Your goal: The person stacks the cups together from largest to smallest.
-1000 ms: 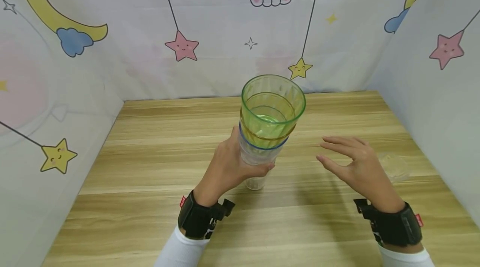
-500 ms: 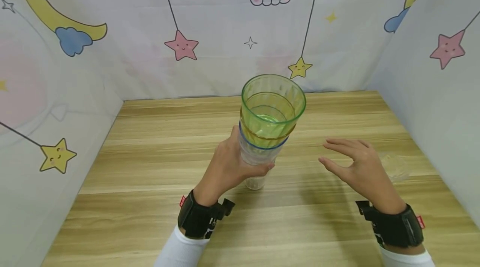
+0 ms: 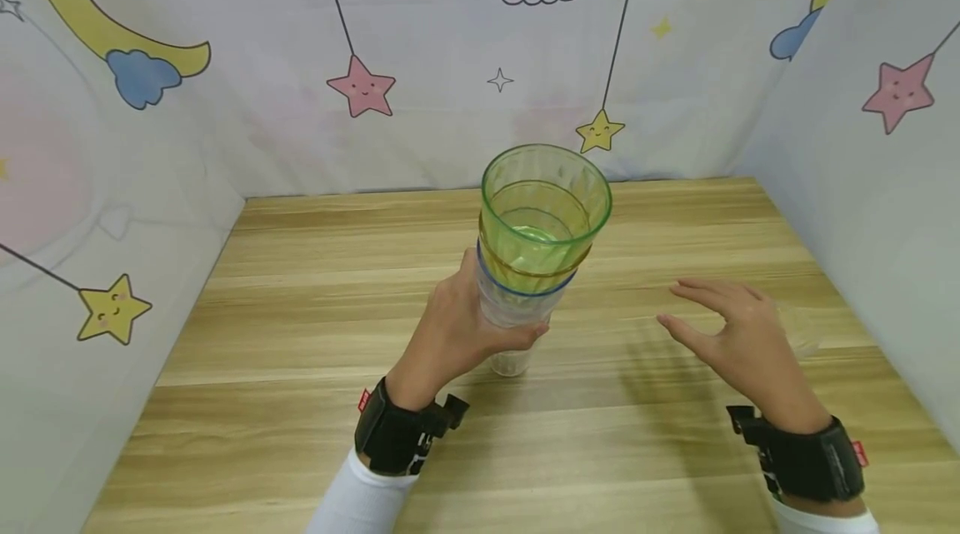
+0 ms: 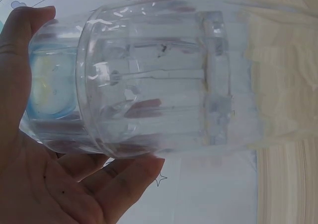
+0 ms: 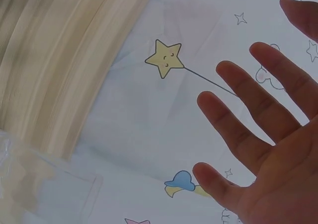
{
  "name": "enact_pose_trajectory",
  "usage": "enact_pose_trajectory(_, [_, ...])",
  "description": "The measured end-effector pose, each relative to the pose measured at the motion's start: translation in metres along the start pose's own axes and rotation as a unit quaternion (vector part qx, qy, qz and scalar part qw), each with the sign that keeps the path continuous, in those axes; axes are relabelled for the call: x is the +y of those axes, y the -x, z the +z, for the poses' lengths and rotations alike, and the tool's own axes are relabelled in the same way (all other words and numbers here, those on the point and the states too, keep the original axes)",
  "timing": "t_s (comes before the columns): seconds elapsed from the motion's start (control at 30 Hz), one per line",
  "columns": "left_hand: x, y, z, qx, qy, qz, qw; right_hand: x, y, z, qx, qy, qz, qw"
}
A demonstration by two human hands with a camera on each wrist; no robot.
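Observation:
In the head view, my left hand (image 3: 453, 321) grips a tall stack of nested plastic cups (image 3: 525, 267) from the left side. The green-rimmed cup (image 3: 546, 232) is on top. An amber rim and a blue rim show below it, with clear cups lower down. Clear cup walls (image 4: 149, 95) fill the left wrist view, with curled fingers and thumb around one end. Whether the stack's bottom touches the table is hard to tell. To the right, my right hand (image 3: 742, 342) hovers with fingers spread and holds nothing. Beside it is a clear cup (image 3: 802, 332), partly hidden behind the hand.
A wood-grain table (image 3: 315, 301) lies under both hands. White printed cloth (image 3: 435, 142) with stars and moons encloses it at the back and both sides. The clear cup (image 5: 59, 189) also shows at the lower left of the right wrist view.
My right hand has shifted to the right, covering more of the clear cup there. My left hand and the stack stay in place. The head view has tilted slightly down.

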State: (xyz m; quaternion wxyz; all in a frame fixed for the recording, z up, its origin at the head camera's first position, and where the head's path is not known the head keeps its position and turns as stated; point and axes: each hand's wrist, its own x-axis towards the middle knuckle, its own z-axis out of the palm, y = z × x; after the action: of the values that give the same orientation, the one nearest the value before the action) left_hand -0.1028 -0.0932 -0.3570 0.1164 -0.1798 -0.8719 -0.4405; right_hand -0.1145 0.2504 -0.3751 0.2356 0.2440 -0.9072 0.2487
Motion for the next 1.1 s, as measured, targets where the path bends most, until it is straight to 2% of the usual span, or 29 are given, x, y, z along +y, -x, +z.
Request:
enact_pose_trajectory(0.17, [0.000,0.000,0.000,-0.001,-0.002,-0.002,1.0000,0.006,0.003,-0.001,0.006,0.004,0.011,0.9999])
enact_pose_trajectory(0.67, [-0.001,0.000,0.001,0.003,-0.007,-0.001,1.0000,0.016,0.009,-0.004,-0.014,0.007,0.060,0.9981])
enact_pose_trajectory(0.9, [-0.001,0.000,0.000,-0.001,0.002,-0.007,1.0000,0.023,0.012,-0.006,-0.034,0.034,0.100,0.9938])
enact_pose_trajectory(1.1, [-0.001,0.000,0.000,-0.001,0.004,-0.007,1.0000,0.027,0.016,-0.008,-0.027,0.041,0.119,0.9917])
